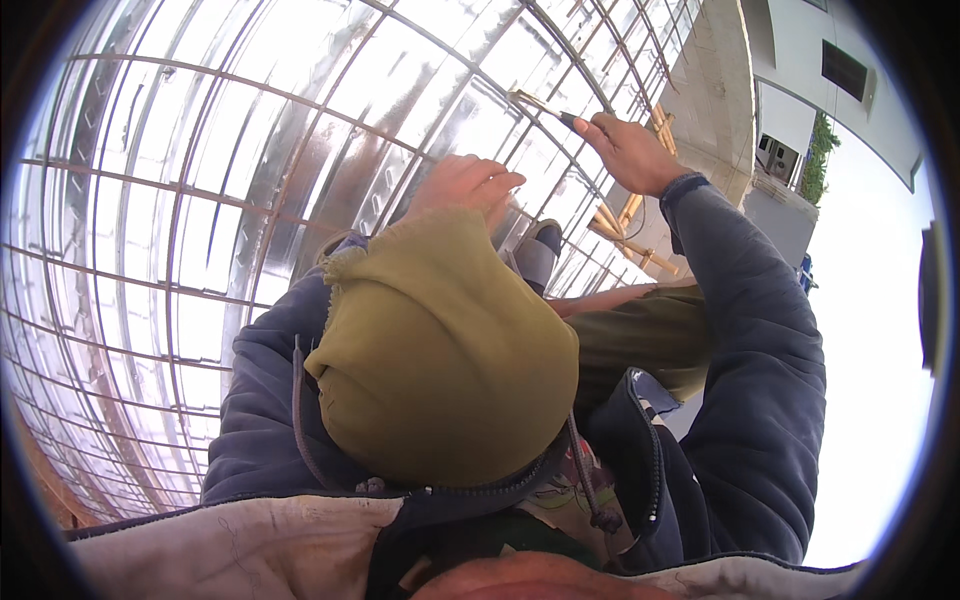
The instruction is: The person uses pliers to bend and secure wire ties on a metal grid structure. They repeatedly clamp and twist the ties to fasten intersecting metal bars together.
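Note:
My right hand [640,155] is closed around the dark handle of a slim metal tie hook [535,103]. The hook's metal end lies over a steel rebar grid [440,45], close to a crossing of bars. Further left, my left hand [465,190] is just above the grid, beyond my raised knee. Its fingers are bent and held together, pointing right. Anything between them is hidden, and the knee covers the wrist. My olive-trousered knee [450,350] fills the middle of the view, with a dark shoe [540,250] on the grid beside it.
Shiny corrugated metal decking [280,190] lies beneath the bars. To the right stand a concrete wall [715,90] and tied yellowish poles [630,215]. Beyond are an air-conditioner unit [777,157], green plants [822,150] and a pale building [835,35].

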